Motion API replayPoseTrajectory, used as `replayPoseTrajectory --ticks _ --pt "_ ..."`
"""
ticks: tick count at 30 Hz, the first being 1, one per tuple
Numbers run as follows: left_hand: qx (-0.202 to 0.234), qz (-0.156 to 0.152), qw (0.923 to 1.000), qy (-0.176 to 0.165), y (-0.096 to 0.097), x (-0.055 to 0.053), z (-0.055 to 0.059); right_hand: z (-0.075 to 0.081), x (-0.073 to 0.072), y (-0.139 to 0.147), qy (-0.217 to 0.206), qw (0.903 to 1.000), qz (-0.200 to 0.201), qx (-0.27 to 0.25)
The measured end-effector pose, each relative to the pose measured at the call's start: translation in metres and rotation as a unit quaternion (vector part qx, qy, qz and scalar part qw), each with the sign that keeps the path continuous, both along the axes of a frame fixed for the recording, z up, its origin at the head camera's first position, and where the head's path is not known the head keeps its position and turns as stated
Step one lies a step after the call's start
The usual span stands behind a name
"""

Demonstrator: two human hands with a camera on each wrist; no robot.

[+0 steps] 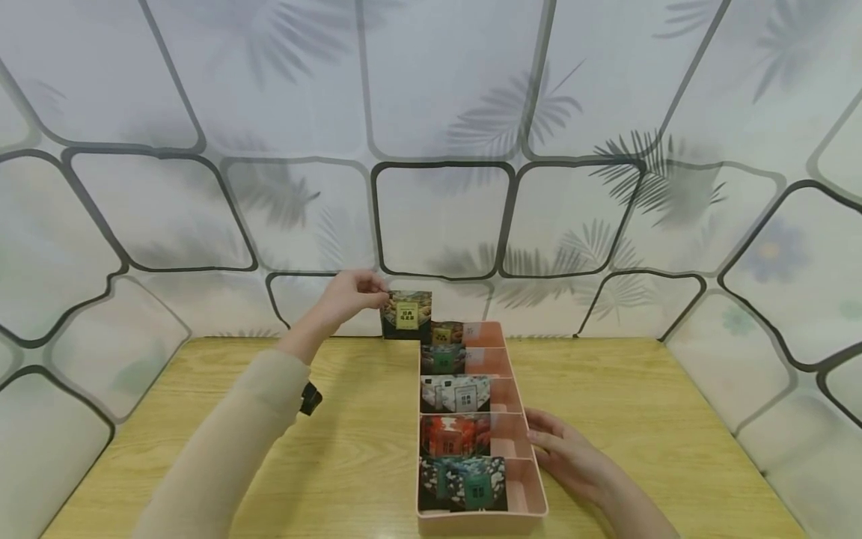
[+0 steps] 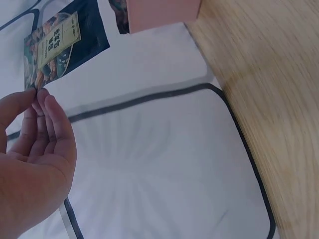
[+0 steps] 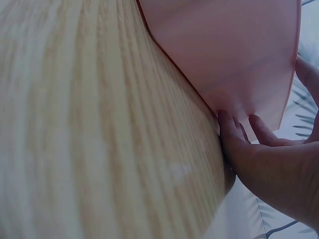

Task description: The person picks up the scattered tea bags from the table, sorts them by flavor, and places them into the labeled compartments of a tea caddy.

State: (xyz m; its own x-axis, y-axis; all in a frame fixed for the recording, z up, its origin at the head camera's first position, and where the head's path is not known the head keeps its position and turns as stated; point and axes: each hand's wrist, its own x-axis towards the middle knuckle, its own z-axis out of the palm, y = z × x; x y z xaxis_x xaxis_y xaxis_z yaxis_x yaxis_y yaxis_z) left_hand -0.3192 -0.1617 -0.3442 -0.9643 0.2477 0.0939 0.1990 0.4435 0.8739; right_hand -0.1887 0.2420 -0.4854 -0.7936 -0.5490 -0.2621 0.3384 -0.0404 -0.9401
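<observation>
My left hand point(image 1: 346, 298) pinches the corner of a dark tea sachet point(image 1: 407, 316) with a yellow label between thumb and fingertips. The sachet hangs upright by the far left corner of a long pink divided box point(image 1: 481, 522). In the left wrist view the sachet point(image 2: 65, 42) shows its printed front, beside the box's end. My right hand point(image 1: 572, 458) rests against the box's right side, its fingertips touching the outer wall point(image 3: 229, 45). Rows of tea sachets stand in the compartments: another yellow-labelled one, green point(image 1: 444, 361), white point(image 1: 465, 397), red point(image 1: 451, 436) and teal point(image 1: 478, 483).
The box stands on a light wooden table point(image 1: 343, 449), near its back edge. A patterned fabric wall point(image 1: 438, 217) rises right behind and along both sides. A small black object point(image 1: 310, 398) shows at the left wrist.
</observation>
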Motion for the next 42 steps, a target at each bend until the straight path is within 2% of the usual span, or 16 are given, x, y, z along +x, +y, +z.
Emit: replayPoseTrajectory --ticks 3,7,12,27,35,42 --pt "0.017 0.010 0.9998 0.008 0.010 -0.001 0.002 0.000 -0.001 0.000 0.001 1.0000 0.001 0.000" --pt "0.041 0.023 0.9986 0.023 0.025 -0.005 -0.003 0.000 -0.001 0.000 0.003 1.0000 -0.001 -0.001" --pt "0.038 0.042 0.9973 0.046 0.042 -0.007 -0.009 -0.001 0.000 0.001 0.006 1.0000 -0.002 -0.004" --pt "0.025 0.032 0.9945 0.097 0.082 -0.014 -0.032 -0.004 -0.001 0.002 0.008 0.9999 -0.005 -0.006" --pt "0.025 0.050 0.9965 0.063 0.092 -0.016 -0.047 -0.005 -0.001 0.004 0.001 0.9999 -0.002 -0.013" --pt "0.014 0.050 0.9966 0.063 0.095 -0.018 -0.058 -0.002 -0.001 0.004 -0.005 0.9997 0.009 -0.024"
